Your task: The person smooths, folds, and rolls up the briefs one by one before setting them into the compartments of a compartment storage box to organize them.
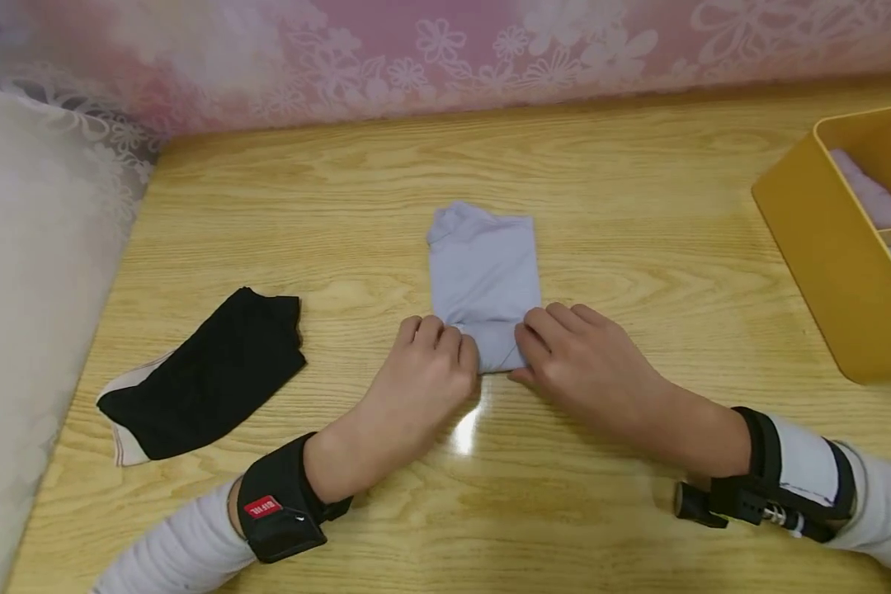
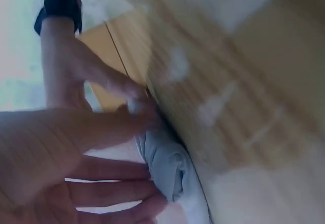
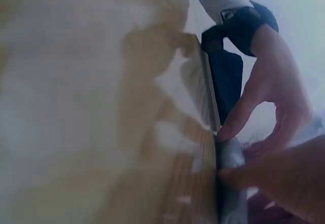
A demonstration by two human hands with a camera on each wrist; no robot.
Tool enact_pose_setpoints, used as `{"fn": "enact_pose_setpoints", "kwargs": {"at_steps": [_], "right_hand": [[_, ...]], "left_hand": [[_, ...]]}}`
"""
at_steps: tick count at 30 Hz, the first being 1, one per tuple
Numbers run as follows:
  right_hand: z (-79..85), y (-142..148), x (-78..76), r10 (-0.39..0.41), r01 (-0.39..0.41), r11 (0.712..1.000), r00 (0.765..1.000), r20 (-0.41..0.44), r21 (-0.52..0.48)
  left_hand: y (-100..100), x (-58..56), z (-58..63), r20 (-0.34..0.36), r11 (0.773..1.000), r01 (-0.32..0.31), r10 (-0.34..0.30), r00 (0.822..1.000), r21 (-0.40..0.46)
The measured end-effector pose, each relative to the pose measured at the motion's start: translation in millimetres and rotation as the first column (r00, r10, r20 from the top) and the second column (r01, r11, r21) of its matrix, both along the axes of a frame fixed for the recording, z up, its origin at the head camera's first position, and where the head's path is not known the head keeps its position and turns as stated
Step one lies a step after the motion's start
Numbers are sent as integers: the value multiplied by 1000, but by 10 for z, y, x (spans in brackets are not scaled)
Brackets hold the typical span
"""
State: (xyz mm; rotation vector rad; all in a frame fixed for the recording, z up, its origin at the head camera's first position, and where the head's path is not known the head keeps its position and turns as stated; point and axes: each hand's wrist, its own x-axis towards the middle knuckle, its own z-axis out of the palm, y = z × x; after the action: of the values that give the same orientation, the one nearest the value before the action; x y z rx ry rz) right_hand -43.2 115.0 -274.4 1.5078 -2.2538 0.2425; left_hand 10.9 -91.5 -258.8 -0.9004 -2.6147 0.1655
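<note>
A pale grey-blue folded garment point(image 1: 486, 264) lies flat on the wooden table, its near end turned over into a thick roll. My left hand point(image 1: 432, 367) grips the left end of that roll with curled fingers. At the right end my right hand point(image 1: 575, 351) pinches it between thumb and fingers. From the left wrist, the garment's roll point(image 2: 170, 165) shows layered cloth at its end, under the thumb and fingertips. In the right wrist view, both thumbs press on the roll point(image 3: 232, 155) along its near side.
A black garment point(image 1: 208, 379) with a whitish, striped edge lies on the table point(image 1: 356, 190) to the left. At the right stands a yellow divided box point(image 1: 824, 247) with folded pale clothes point(image 1: 872, 194) inside. A pink flowered wall covering point(image 1: 445, 58) borders the far edge.
</note>
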Motion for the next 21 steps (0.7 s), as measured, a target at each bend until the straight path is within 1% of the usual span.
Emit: {"fn": "enact_pose_setpoints", "kwargs": {"at_steps": [1, 2, 4, 6, 7, 8, 10, 11, 13, 14, 15, 17, 18, 19, 20, 21], "right_hand": [[-7, 1, -4, 12, -12, 1000, 1000, 14, -7], [-13, 2, -12, 23, -22, 999, 999, 37, -25], [-22, 10, -27, 37, -31, 997, 995, 95, -67], [-17, 25, -39, 30, -14, 995, 987, 159, -102], [-8, 32, -47, 22, -1, 994, 982, 188, -112], [5, 36, -56, 10, 15, 993, 977, 211, -116], [32, 43, -77, -24, 52, 992, 971, 236, -112], [44, 43, -90, -44, 72, 992, 971, 236, -109], [60, 39, -118, -82, 106, 989, 973, 216, -100], [64, 32, -134, -107, 128, 987, 973, 203, -93], [62, 23, -152, -138, 156, 984, 973, 187, -81], [45, 5, -196, -201, 212, 976, 965, 166, -46], [33, -7, -220, -229, 236, 971, 958, 170, -23], [20, -20, -242, -253, 257, 966, 951, 177, -1], [7, -29, -260, -267, 268, 963, 946, 183, 19], [-5, -37, -276, -269, 267, 963, 944, 189, 37]], "left_hand": [[13, 9, -13, -29, 1000, -2, 1, 1000, -11], [19, 10, -26, -37, 1000, 0, 0, 999, -4], [10, -14, -37, -1, 999, 13, -13, 1000, 48], [-19, -45, -20, 81, 992, 26, -36, 996, 120], [-37, -66, -6, 130, 988, 28, -49, 990, 152], [-55, -92, 14, 185, 982, 27, -62, 981, 187], [-86, -161, 63, 287, 973, 17, -85, 954, 232], [-97, -208, 85, 345, 968, 7, -96, 934, 251], [-111, -325, 118, 456, 957, -35, -105, 884, 289], [-117, -394, 126, 499, 948, -65, -106, 860, 313], [-125, -471, 127, 539, 940, -106, -92, 837, 325], [-147, -635, 92, 605, 915, -212, -42, 795, 342], [-160, -704, 71, 630, 902, -265, -10, 776, 340], [-173, -759, 42, 641, 892, -306, 23, 767, 334], [-182, -796, 18, 640, 887, -335, 60, 766, 318], [-183, -809, 2, 631, 886, -353, 94, 770, 300]]}}
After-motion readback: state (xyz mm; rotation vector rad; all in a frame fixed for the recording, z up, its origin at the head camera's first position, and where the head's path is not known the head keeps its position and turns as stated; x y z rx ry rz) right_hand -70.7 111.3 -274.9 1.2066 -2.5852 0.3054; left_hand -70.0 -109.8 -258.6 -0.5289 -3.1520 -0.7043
